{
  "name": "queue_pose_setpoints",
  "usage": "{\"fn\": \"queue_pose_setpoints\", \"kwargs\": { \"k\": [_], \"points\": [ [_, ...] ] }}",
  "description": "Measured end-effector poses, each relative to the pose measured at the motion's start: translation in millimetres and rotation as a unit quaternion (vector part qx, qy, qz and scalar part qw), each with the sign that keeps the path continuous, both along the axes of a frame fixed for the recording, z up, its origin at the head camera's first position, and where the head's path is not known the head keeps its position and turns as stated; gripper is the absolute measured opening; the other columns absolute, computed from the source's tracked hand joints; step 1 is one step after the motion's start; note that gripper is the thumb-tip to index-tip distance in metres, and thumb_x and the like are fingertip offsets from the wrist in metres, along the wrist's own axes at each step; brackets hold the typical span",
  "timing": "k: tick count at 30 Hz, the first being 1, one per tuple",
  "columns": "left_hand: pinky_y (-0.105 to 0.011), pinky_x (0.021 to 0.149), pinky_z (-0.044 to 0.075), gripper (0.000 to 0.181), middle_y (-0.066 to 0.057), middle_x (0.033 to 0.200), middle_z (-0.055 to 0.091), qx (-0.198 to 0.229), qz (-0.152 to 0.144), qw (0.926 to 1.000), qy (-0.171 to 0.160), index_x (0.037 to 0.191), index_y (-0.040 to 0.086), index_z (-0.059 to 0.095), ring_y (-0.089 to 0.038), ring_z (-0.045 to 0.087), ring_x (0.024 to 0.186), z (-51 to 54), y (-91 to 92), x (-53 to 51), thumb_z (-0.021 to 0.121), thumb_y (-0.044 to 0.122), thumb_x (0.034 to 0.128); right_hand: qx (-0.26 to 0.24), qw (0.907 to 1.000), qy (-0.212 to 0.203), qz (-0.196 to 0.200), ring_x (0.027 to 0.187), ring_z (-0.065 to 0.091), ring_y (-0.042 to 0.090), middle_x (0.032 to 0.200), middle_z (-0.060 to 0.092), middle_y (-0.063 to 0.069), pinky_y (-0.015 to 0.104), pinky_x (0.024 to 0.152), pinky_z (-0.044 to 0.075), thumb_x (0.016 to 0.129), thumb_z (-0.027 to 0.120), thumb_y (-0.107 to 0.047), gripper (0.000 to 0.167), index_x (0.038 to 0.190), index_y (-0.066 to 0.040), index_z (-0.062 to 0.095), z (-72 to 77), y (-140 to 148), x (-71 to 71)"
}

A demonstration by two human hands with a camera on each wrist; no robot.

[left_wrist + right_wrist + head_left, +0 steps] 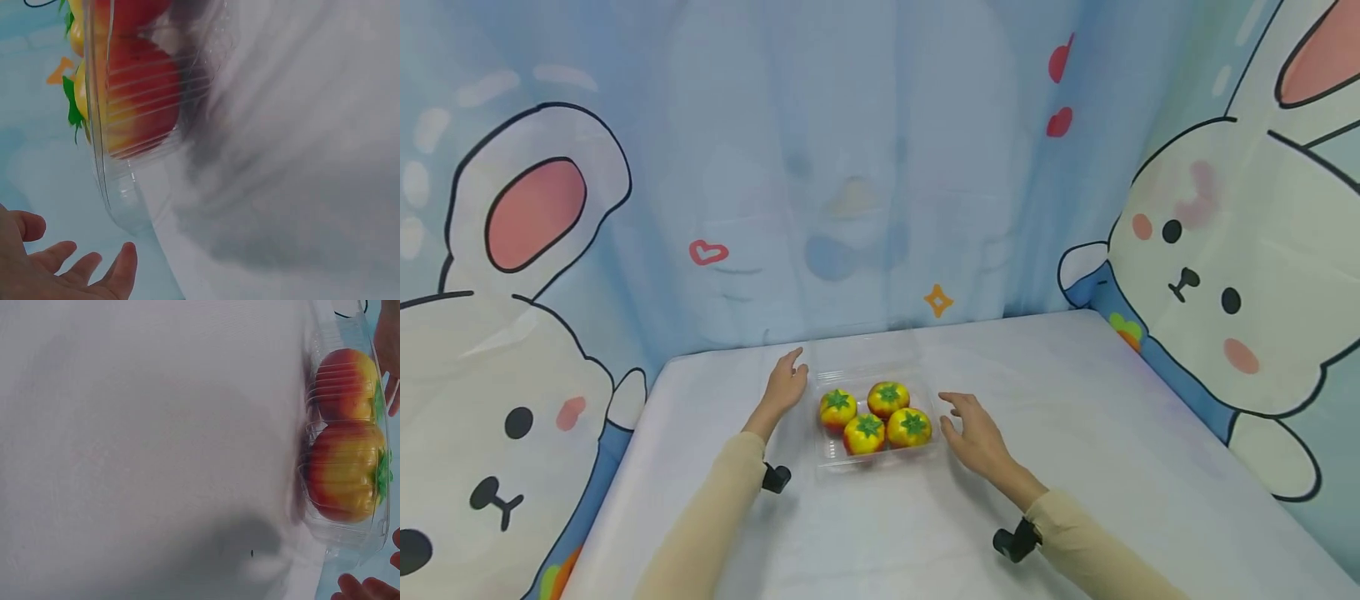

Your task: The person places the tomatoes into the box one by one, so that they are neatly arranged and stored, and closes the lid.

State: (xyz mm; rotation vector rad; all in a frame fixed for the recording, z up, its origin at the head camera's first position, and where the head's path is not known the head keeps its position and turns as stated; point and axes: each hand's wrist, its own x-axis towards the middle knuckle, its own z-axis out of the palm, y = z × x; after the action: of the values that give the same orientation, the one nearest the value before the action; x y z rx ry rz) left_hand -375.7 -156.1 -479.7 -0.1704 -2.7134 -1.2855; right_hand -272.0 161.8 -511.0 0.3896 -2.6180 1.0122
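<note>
Tray holds four fruits; fingers near both sides.

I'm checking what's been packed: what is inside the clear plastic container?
Four red-and-yellow fruits with green leafy tops sit inside the clear plastic container. Whatever lies directly beneath them is covered and cannot be seen.

I see the person's left arm and right arm stretched forward in pale sleeves. The left hand reaches farther out than the right hand; both hang loosely open, the right thumb held apart from its fingers.
</note>
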Motion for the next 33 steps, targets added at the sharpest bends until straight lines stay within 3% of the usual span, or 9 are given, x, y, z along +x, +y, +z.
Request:
{"fn": "queue_pose_setpoints", "kwargs": {
  "k": [6,15,21,24,28,33],
  "points": [
    [-0.053,0.111,0.035,0.054,-0.030,0.149,0.037,0.000,-0.008,0.9996,-0.025,0.146,-0.007,0.037,-0.045,0.046,0.128,7.9,-3.8,-8.6,0.035,0.018,0.0990,-0.034,0.9988,-0.035,0.009,0.098,0.067,0.035,0.128,0.059,0.022,0.047,0.082,0.057,0.095,0.059,-0.004,0.041,0.134,0.005,0.053,-4.6,-2,1.5],
    [-0.050,0.119,0.021,0.056,-0.024,0.156,0.028,0.020,-0.015,0.9962,-0.083,0.151,-0.003,0.029,-0.039,0.026,0.144,13.7,2.2,-17.8,0.032,0.023,0.1018,-0.065,0.9966,-0.049,-0.003,0.093,0.069,0.033,0.121,0.064,0.022,0.043,0.078,0.059,0.094,0.058,-0.004,0.039,0.131,0.005,0.055,-11.3,-4,3.2],
    [-0.051,0.117,0.026,0.056,-0.026,0.156,0.028,0.062,-0.012,0.9926,-0.104,0.153,-0.004,0.025,-0.040,0.027,0.143,11.9,5.3,-24.6,0.031,0.020,0.1017,-0.079,0.9953,-0.056,-0.008,0.091,0.069,0.033,0.120,0.063,0.025,0.042,0.076,0.059,0.095,0.058,-0.007,0.040,0.133,0.006,0.054,-13.4,-3,-0.1],
    [-0.051,0.112,0.034,0.057,-0.029,0.154,0.029,0.111,-0.015,0.9863,-0.121,0.153,-0.004,0.022,-0.042,0.034,0.139,8.4,7.3,-26.3,0.030,0.016,0.1006,-0.085,0.9944,-0.061,-0.013,0.092,0.069,0.033,0.120,0.063,0.025,0.042,0.077,0.059,0.095,0.058,-0.008,0.040,0.133,0.006,0.053,-13.7,-3,-0.6],
    [-0.051,0.104,0.044,0.058,-0.033,0.150,0.032,0.183,-0.009,0.9728,-0.142,0.153,-0.005,0.021,-0.044,0.044,0.130,2.5,10.0,-26.3,0.029,0.010,0.0983,-0.092,0.9932,-0.069,-0.016,0.091,0.068,0.032,0.121,0.062,0.025,0.042,0.077,0.059,0.095,0.058,-0.007,0.040,0.133,0.006,0.053,-14.9,-2,0.4],
    [-0.050,0.104,0.045,0.059,-0.033,0.147,0.037,0.217,0.021,0.9659,-0.140,0.152,-0.005,0.024,-0.043,0.047,0.126,-3.3,9.4,-26.2,0.030,0.006,0.0949,-0.095,0.9921,-0.080,-0.020,0.090,0.068,0.030,0.122,0.062,0.025,0.041,0.077,0.059,0.095,0.059,-0.009,0.041,0.133,0.006,0.054,-17.1,-3,0.4]
  ]
}}
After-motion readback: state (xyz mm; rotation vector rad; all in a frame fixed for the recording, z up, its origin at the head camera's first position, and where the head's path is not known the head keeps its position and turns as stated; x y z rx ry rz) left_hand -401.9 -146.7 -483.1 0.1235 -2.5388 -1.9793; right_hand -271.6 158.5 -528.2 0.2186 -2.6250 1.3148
